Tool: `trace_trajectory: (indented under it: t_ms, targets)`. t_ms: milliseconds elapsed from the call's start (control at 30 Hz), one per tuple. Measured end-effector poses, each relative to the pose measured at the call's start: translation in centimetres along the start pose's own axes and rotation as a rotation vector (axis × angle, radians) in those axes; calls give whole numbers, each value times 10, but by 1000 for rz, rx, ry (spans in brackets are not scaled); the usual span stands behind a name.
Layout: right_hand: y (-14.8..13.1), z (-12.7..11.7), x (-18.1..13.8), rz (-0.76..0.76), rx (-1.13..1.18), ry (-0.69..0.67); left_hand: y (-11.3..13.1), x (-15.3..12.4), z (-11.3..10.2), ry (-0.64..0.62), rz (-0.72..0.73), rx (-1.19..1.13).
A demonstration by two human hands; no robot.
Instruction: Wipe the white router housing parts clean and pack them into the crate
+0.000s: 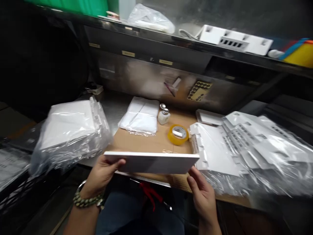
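Around the brown cardboard sheet (151, 142), a clear bag of white plastic parts (256, 147) lies to its right and a bagged white stack (69, 130) to its left, while above its near edge the left hand (104, 173) and right hand (202, 194) grip a flat white panel (153, 162) by its ends, beyond which sit yellow tape (178, 134) and a small bottle (163, 115).

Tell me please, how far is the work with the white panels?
Done: cannot tell for sure; bagged white stacks lie at left and right. In hand: left hand and right hand hold one flat white panel by its ends. Left: yellow tape roll lies untouched on the cardboard.
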State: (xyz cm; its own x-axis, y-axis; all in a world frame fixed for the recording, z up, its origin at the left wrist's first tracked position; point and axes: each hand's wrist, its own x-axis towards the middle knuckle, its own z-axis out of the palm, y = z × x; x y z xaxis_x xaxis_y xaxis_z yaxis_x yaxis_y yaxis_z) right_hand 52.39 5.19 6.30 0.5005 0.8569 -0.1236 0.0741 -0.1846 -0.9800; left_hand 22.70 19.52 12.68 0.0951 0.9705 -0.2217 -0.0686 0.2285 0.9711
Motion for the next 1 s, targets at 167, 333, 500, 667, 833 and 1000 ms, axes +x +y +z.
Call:
trace_trajectory:
  t_ms: [167,333,500,667,833,1000]
  targets:
    - [-26,3,13,-141,43,-31,5,4,-6,-247,215,116]
    - [-28,3,18,-213,14,-73,11,5,0,-337,259,173]
    - [-20,5,19,-223,11,-51,14,2,4,-407,287,163]
    - [-12,6,20,-271,25,6,14,3,7,-436,278,162]
    - [-8,7,22,-291,4,31,8,9,3,-487,353,138]
    - [-10,14,22,-302,-11,38,8,8,-1,-471,352,155]
